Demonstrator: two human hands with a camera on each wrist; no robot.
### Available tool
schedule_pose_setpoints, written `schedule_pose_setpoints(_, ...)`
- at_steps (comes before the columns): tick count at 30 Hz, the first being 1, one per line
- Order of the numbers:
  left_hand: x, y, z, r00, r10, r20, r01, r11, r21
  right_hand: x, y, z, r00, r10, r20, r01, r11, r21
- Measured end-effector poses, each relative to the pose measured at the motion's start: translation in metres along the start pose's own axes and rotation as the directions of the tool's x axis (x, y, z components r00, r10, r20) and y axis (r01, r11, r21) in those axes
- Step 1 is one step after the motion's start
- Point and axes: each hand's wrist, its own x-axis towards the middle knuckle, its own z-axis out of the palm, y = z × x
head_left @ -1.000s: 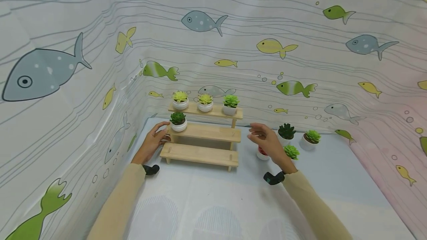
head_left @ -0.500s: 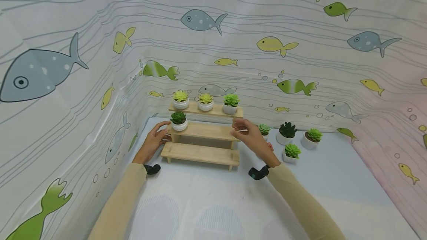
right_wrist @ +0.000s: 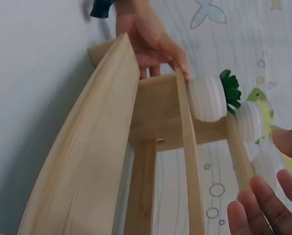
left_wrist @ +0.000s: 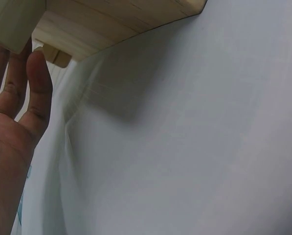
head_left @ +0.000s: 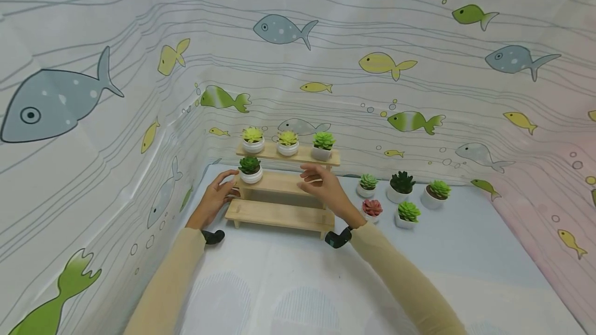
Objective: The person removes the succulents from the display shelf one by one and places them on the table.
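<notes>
A three-tier wooden plant stand point(head_left: 279, 213) stands on the table. My left hand point(head_left: 215, 198) holds its left end by the middle tier, beside a dark green potted succulent point(head_left: 250, 169). In the left wrist view, the fingers of the left hand point(left_wrist: 18, 112) pass partly behind the wood. My right hand point(head_left: 323, 186) hovers at the right half of the middle tier, fingers loosely bent and holding nothing. On the top tier sit two yellow-green potted succulents point(head_left: 253, 140) and a bright green one point(head_left: 323, 146). The lowest tier bears nothing.
Right of the stand are several more potted succulents: a pale green one point(head_left: 367, 185), a red one point(head_left: 372, 210), a dark one point(head_left: 401, 186), and bright green ones point(head_left: 407, 214). Fish-printed sheeting point(head_left: 344, 102) rises behind and at the sides.
My right hand has moved left from above the loose pots to the middle tier, uncovering the red and pale green succulents. The left hand has stayed at the stand's left end.
</notes>
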Motion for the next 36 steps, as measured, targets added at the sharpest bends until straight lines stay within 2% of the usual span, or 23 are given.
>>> schedule_pose_setpoints(4, 0.004, -0.007, -0.003, 1.000, 0.013, -0.009, -0.012, 0.999, 0.036, 0.003, -0.020, 0.010, 0.999, -0.027, 0.028, 0.027, 1.000, -0.004)
schedule_pose_setpoints(8, 0.005, -0.009, -0.005, 1.000, 0.018, -0.013, -0.017, 0.999, 0.049, 0.011, -0.026, 0.023, 0.999, -0.032, 0.043, 0.033, 0.999, -0.015)
schedule_pose_setpoints(14, -0.003, 0.002, -0.001, 1.000, -0.018, 0.000, 0.018, 1.000, 0.008, 0.021, -0.025, 0.041, 0.998, -0.015, 0.060, 0.016, 1.000, -0.015)
schedule_pose_setpoints(21, -0.010, 0.014, 0.005, 1.000, 0.000, 0.023, 0.000, 1.000, 0.001, 0.043, 0.013, 0.065, 1.000, -0.007, -0.002, 0.006, 1.000, -0.021)
schedule_pose_setpoints(27, -0.009, 0.013, 0.005, 1.000, 0.013, 0.023, -0.013, 1.000, 0.002, 0.052, 0.012, 0.078, 1.000, 0.017, -0.004, -0.017, 0.999, -0.046)
schedule_pose_setpoints(31, -0.004, 0.005, 0.002, 1.000, -0.001, -0.003, 0.001, 1.000, 0.009, 0.059, 0.012, 0.085, 0.999, 0.031, -0.018, -0.033, 0.997, -0.073)
schedule_pose_setpoints(36, 0.000, -0.005, 0.001, 1.000, -0.005, -0.031, 0.006, 0.999, 0.048, 0.065, 0.010, 0.092, 0.996, 0.074, -0.046, -0.076, 0.996, -0.055)
